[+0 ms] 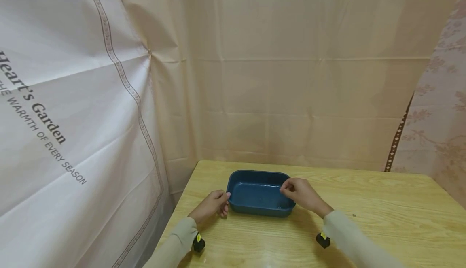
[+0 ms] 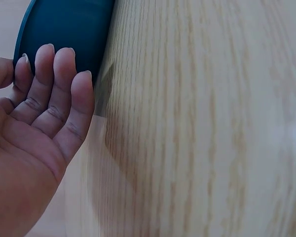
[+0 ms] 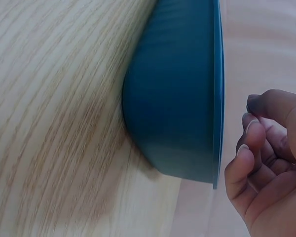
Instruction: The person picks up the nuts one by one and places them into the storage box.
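A dark teal rectangular tub (image 1: 251, 210) with rounded corners rests on the wooden table. My left hand (image 1: 214, 204) grips its left end at the rim; the left wrist view shows the thumb (image 2: 1, 73) and fingers around the tub's edge (image 2: 69, 29). Over the right end of the tub is my right hand (image 1: 301, 193), thumb and forefinger pinched together. In the right wrist view, a tiny dark piece (image 3: 250, 101) shows at those fingertips, its kind too small to tell. Inside the tub, near the front right corner, lies a tiny ring-like bit (image 1: 279, 207).
Another tiny bit (image 1: 354, 215) lies on the wooden table (image 1: 393, 207) right of the tub. Beige cloth (image 1: 291, 90) hangs behind the table, with a white printed cloth (image 1: 73, 122) at the left and a floral one (image 1: 433, 130) at the right.
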{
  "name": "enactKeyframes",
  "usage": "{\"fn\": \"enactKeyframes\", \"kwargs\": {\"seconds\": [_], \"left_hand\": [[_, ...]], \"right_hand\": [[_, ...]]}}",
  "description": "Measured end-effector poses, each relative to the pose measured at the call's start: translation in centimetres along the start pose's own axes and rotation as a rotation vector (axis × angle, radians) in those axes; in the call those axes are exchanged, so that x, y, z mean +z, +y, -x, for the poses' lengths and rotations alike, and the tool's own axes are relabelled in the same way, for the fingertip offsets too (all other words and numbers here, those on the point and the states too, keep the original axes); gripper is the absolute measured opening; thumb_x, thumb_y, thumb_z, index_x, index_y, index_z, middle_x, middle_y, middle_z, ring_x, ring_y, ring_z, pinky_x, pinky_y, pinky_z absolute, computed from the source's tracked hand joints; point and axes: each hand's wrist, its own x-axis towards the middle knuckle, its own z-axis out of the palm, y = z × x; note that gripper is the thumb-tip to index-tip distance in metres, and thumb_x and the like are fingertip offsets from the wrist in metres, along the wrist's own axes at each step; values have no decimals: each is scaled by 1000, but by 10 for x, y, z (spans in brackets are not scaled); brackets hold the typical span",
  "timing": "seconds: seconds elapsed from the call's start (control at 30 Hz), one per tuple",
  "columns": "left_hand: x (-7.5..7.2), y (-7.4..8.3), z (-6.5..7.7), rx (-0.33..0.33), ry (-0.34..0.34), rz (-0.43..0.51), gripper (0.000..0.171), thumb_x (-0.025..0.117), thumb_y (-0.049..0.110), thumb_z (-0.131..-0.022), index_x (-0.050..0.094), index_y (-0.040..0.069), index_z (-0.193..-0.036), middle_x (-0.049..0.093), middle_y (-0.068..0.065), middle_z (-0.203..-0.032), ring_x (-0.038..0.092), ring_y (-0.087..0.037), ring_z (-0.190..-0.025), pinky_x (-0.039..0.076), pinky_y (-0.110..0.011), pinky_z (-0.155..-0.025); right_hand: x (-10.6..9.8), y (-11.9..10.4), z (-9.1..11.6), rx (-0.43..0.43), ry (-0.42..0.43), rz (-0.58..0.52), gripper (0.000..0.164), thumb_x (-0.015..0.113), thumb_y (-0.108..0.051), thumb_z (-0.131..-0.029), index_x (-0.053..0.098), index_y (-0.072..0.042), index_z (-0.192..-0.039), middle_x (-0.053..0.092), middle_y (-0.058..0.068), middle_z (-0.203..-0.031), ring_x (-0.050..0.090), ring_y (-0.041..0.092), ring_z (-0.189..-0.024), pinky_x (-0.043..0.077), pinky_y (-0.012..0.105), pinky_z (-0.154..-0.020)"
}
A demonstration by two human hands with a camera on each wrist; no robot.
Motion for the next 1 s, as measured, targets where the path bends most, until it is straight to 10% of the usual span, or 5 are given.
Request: {"fn": "enactKeyframes", "kwargs": {"seconds": [1.0], "left_hand": [[2,-3,-1,-12,21,-11,44,45,33,-112,57,-7,-99,62,-6,-77,62,-19,-67,56,-32,-63]], "right_hand": [[18,-4,-5,-23,-83,-2,13,69,-17,-101,75,-6,-96,69,2,-79,54,8,-52,50,28,-49]]}}
